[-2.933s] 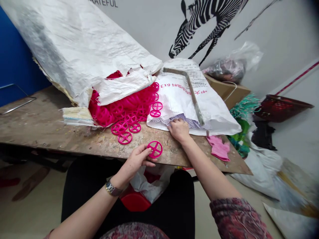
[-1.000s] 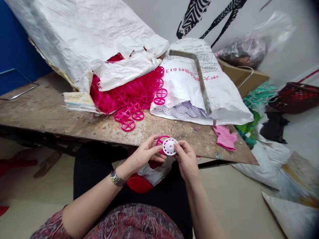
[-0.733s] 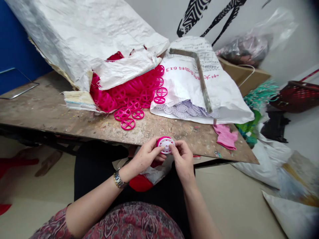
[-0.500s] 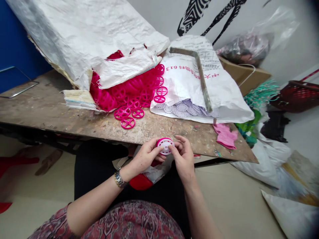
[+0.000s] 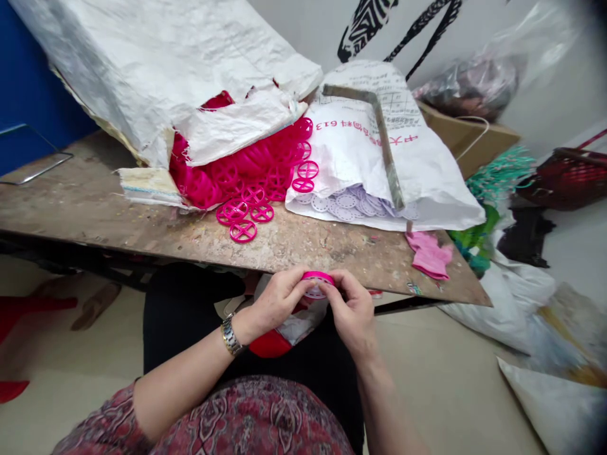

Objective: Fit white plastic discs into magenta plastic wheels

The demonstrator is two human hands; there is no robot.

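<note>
Between my two hands, just in front of the table edge, is a round pink plastic ring with a white slotted disc (image 5: 317,291) set against it. My left hand (image 5: 283,296) grips its left side, thumb on the white face. From the right, my right hand (image 5: 349,303) pinches the opposite rim with thumb and fingers. On the table, pink spoked rings (image 5: 243,231) spill from a torn white sack (image 5: 190,63). Beside them, pale slotted discs (image 5: 348,207) lie in the mouth of a printed white bag (image 5: 427,164).
A bent metal bar (image 5: 386,145) lies on the printed bag. A pink cloth (image 5: 430,254) rests at the right end of the wooden table (image 5: 156,234). Beneath my hands, on my lap, sits a white bag with something red (image 5: 270,344). Filled sacks (image 5: 502,309) stand on the floor at right.
The pink ring with its white disc has tilted, so its pink rim now faces up more. My right-hand fingers have closed in around its edge.
</note>
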